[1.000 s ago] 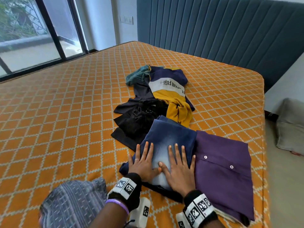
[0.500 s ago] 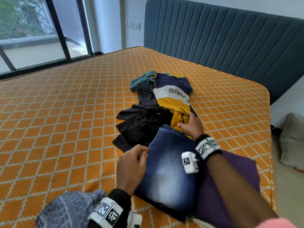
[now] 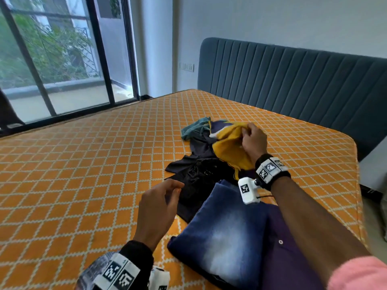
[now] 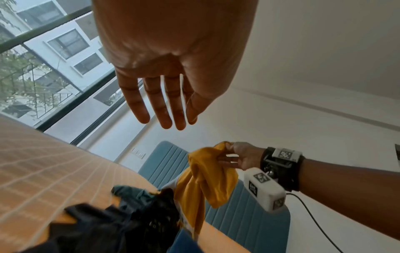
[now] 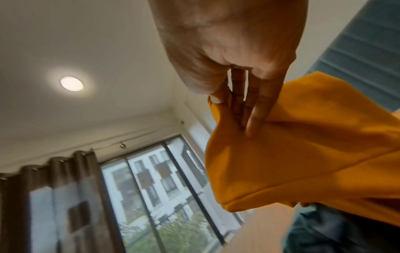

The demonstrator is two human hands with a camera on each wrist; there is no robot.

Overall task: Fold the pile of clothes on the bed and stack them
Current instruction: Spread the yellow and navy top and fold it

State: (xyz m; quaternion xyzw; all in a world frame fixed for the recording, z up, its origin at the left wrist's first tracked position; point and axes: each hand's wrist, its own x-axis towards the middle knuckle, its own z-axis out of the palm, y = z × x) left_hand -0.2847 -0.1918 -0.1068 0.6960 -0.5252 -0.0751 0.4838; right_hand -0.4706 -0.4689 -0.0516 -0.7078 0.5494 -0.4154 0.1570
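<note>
A loose pile of clothes lies mid-bed: a black garment, a teal one and a yellow and navy shirt. My right hand pinches the yellow shirt and holds its hem lifted above the pile. The shirt hangs down from that hand. My left hand hovers over the bed near the black garment, fingers relaxed and holding nothing. Folded blue jeans lie on a folded purple shirt at the near right.
The orange diamond-patterned mattress stretches left with open surface. A padded blue-grey headboard stands behind the pile. Glass doors are at the far left. The bed's right edge drops to the floor.
Both hands left the folded jeans. My right hand reached to the pile, took the yellow shirt and raised it. My left hand lifted off and now hovers free.
</note>
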